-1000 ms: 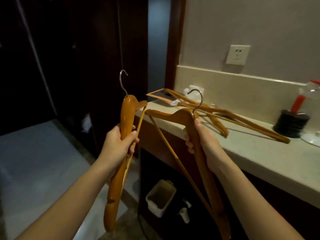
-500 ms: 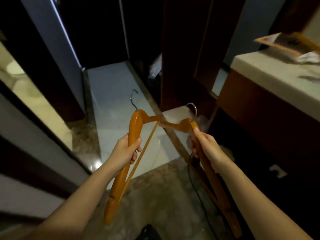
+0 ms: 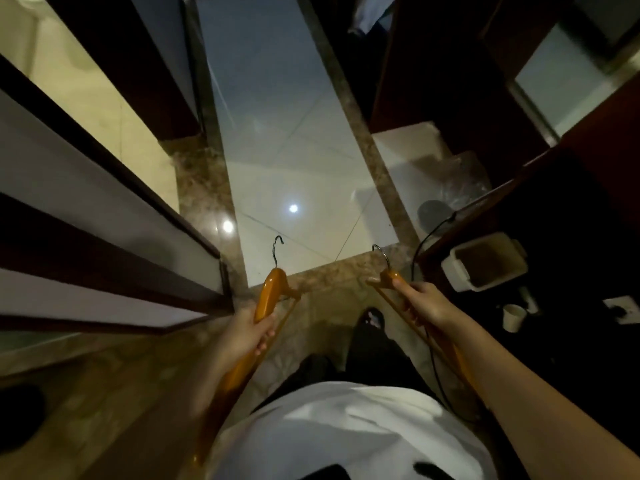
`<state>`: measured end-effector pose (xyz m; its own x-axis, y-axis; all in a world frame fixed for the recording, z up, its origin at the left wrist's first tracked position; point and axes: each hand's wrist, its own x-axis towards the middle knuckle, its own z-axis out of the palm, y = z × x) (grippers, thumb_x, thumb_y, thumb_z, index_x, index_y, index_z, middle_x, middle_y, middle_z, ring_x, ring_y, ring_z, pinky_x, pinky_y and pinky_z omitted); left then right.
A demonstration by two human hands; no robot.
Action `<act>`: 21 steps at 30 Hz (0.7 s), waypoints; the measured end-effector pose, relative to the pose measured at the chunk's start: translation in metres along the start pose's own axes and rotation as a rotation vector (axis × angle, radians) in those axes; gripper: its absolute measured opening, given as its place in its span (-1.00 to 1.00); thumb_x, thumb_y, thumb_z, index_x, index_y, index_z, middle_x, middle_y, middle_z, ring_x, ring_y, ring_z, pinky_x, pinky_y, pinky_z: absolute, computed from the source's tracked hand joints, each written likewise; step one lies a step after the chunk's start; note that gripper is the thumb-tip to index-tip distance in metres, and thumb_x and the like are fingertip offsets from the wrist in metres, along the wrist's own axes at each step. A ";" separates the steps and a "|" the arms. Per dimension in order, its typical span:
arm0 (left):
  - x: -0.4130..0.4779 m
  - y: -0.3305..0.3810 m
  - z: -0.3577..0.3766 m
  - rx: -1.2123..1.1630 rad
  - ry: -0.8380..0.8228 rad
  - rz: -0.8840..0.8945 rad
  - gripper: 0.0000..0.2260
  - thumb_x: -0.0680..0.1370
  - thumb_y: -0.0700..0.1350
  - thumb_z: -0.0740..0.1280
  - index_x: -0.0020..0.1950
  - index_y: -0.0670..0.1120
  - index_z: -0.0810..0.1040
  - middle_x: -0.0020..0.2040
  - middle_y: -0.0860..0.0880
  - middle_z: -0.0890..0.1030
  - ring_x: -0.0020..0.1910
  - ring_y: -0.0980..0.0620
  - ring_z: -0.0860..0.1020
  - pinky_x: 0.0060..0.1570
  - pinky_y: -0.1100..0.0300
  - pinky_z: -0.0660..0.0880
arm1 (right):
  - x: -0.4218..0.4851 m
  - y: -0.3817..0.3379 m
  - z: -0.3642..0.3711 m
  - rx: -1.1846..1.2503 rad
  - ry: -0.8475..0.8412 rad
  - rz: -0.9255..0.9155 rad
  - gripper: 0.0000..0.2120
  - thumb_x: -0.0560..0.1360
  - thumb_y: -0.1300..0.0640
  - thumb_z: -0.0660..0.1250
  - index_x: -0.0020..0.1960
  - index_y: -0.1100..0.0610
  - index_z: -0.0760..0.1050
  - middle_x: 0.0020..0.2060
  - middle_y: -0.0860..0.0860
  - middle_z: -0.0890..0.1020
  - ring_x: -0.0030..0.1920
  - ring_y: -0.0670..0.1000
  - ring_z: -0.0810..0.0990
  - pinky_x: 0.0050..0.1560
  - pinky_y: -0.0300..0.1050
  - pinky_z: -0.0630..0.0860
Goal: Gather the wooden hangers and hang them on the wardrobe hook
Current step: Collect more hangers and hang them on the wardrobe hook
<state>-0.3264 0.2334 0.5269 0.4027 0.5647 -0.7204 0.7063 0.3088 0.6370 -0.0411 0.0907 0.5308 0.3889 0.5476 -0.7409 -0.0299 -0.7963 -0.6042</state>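
Carrying step: left hand (image 3: 247, 336) closed around one wooden hanger (image 3: 268, 292), right hand (image 3: 424, 303) closed around another hanger (image 3: 389, 277), both over the floor (image 3: 294, 150). Next: finding the wardrobe hook, not visible here.

- Two orange-brown wooden hangers with metal hooks: one (image 3: 268, 299) on the left, one (image 3: 391, 277) on the right.
- Two bare hands, one per hanger: the left hand (image 3: 247, 336) and the right hand (image 3: 424, 303).
- One white rectangular plastic bin (image 3: 485, 263) with a dark inside, under the dark cabinet.
- One small white cup (image 3: 513, 317) on the floor just beside the bin.
- One thin black cable (image 3: 420, 244).
- Two round bright light reflections (image 3: 293, 208) on the glossy floor tiles.
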 end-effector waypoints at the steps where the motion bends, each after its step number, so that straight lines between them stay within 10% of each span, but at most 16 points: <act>1: 0.007 -0.002 -0.001 -0.009 0.002 -0.044 -0.85 0.60 -0.10 0.20 0.00 -0.14 0.50 -0.29 -0.06 0.52 -0.43 0.07 0.47 -0.44 0.27 0.43 | 0.010 0.000 -0.002 -0.006 0.003 0.022 -0.61 0.54 -0.14 0.18 -0.09 0.18 0.53 -0.33 0.04 0.52 -0.33 0.00 0.49 -0.28 -0.15 0.42; 11: 0.110 0.046 -0.003 0.080 0.037 -0.286 -0.82 0.58 -0.15 0.23 0.17 -0.12 0.43 -0.16 -0.14 0.56 -0.31 -0.03 0.51 -0.34 0.19 0.47 | 0.136 -0.026 -0.074 0.006 -0.016 0.263 -0.61 0.53 -0.15 0.19 -0.15 0.18 0.44 -0.33 0.10 0.45 -0.37 0.02 0.40 -0.35 -0.15 0.34; 21: 0.196 0.143 -0.036 0.033 0.145 -0.309 -0.95 0.59 -0.14 0.23 0.01 -0.09 0.44 -0.21 -0.11 0.54 -0.34 0.02 0.51 -0.41 0.26 0.42 | 0.237 -0.101 -0.144 -0.126 -0.076 0.316 -0.43 0.48 -0.20 0.24 0.27 0.23 0.47 -0.06 0.11 0.56 -0.14 0.05 0.53 -0.21 -0.14 0.44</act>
<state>-0.1672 0.4161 0.4868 0.0815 0.5518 -0.8300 0.8012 0.4590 0.3839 0.1864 0.2635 0.4585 0.3087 0.2830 -0.9081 -0.0217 -0.9524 -0.3042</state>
